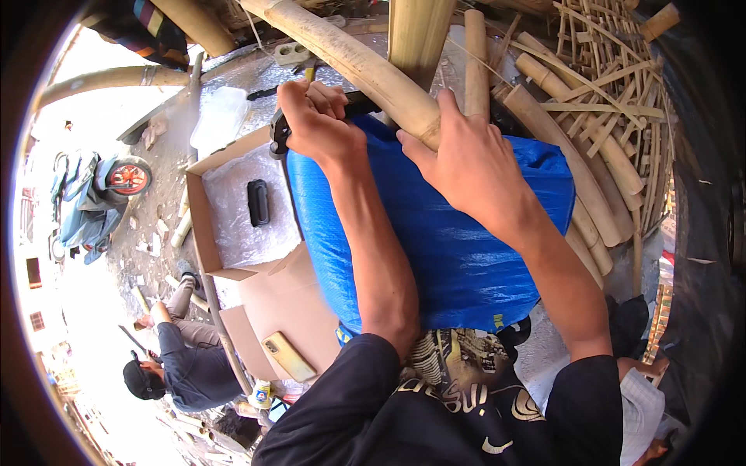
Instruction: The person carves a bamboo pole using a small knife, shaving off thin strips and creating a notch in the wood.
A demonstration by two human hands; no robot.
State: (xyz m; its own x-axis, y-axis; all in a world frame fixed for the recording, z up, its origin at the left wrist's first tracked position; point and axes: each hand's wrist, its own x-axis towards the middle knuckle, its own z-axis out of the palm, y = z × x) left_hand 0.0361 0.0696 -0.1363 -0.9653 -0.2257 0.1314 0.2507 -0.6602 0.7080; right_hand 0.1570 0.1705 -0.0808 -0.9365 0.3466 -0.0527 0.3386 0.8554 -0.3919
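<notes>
A thick pale bamboo pole (342, 54) slants down from the top edge toward my lap. My right hand (480, 163) is closed around its near end, the thumb along the side. In a fist, my left hand (320, 116) grips a black tool (360, 106) whose working part is hidden behind the pole and my fingers, so its kind cannot be made out. Blue plastic sheeting (458, 256) covers my lap under both forearms. Just beyond the pole's near end stands an upright bamboo post (420, 35).
An open cardboard box (203, 233) with a black oblong case (258, 203) is at left; a phone (288, 355) lies on cardboard nearby. Cut bamboo lengths (566, 167) and a woven lattice (614, 101) crowd the right. People sit lower left (194, 373) and lower right (643, 408).
</notes>
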